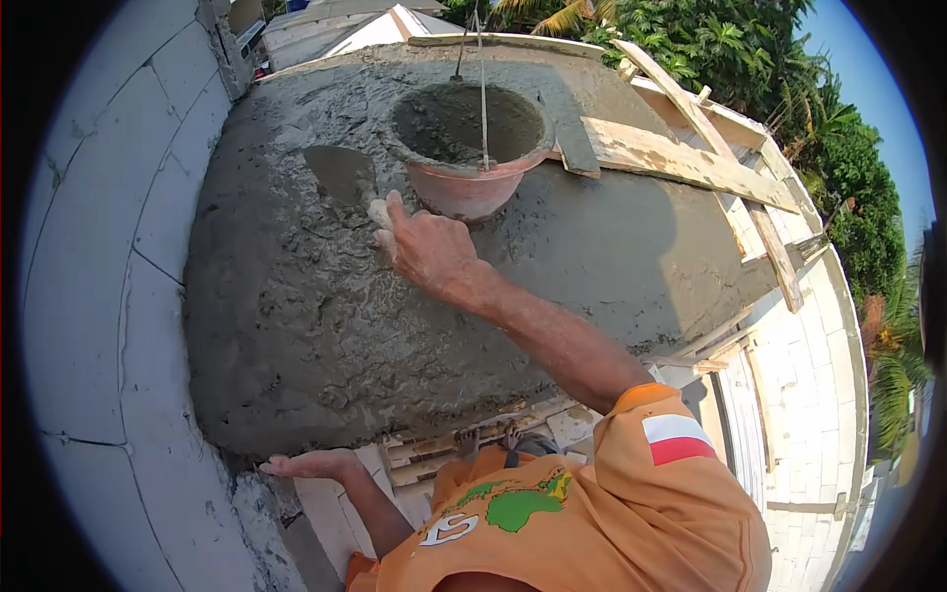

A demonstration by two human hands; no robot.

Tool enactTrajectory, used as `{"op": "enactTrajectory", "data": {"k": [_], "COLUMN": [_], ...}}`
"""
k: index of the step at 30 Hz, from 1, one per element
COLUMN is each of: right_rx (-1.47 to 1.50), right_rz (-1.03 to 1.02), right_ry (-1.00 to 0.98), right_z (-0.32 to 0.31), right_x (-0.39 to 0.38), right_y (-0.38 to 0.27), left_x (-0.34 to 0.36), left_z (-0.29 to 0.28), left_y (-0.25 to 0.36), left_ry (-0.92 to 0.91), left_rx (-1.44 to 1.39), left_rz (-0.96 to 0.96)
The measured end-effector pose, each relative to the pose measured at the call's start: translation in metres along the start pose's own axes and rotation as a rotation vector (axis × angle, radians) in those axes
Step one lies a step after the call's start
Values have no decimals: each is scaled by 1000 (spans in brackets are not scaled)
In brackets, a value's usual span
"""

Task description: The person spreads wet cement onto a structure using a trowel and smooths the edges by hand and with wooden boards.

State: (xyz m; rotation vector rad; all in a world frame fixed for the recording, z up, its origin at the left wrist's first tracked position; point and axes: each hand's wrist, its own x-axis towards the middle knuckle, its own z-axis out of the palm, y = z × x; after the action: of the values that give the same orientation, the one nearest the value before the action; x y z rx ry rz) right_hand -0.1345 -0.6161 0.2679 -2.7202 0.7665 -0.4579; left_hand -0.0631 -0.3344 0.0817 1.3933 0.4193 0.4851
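Note:
My right hand (434,247) is closed around the pale handle of a trowel (340,175), its forefinger stretched along it. The grey trowel blade lies on or just above the wet concrete (326,296); I cannot tell which. Just beyond that hand, a reddish bucket (472,192) coated inside with grey mortar stands on the concrete, a cord rising from its rim. My left hand (311,464) is held low at the near left edge of the slab, fingers stretched out and nothing in them. It rests on or close to the top of the block wall there.
A tall pale block wall (99,296) bounds the slab on the left. Wooden planks (681,163) cross the far right part, one lying over another. Timber slats (414,464) and my feet show below the near edge. Trees (838,168) stand beyond.

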Motion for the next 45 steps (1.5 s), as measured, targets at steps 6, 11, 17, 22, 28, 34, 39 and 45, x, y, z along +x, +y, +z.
{"op": "enactTrajectory", "data": {"k": [6,11,17,22,28,34,39,45], "right_rx": [8,198,76,43,147,151,152,192], "right_rz": [16,71,126,180,122,366,490,571], "right_ry": [-127,-243,-399,-284,-322,-264,-184,246], "right_z": [-3,-48,-38,-49,-41,-60,-65,-90], "right_x": [-17,-63,-102,-108,-128,-169,-224,-280], "right_y": [37,23,51,83,52,93,125,156], "left_x": [-2,6,-9,-2,-6,-8,-9,-4], "left_z": [8,2,-10,-4,7,11,6,4], "left_y": [7,11,25,-4,36,21,19,19], "left_ry": [-45,-43,8,-30,-52,-85,-88,-98], "left_rx": [-9,-42,8,84,-96,11,39,50], "left_rz": [-10,35,-34,100,-9,29,77,101]}}
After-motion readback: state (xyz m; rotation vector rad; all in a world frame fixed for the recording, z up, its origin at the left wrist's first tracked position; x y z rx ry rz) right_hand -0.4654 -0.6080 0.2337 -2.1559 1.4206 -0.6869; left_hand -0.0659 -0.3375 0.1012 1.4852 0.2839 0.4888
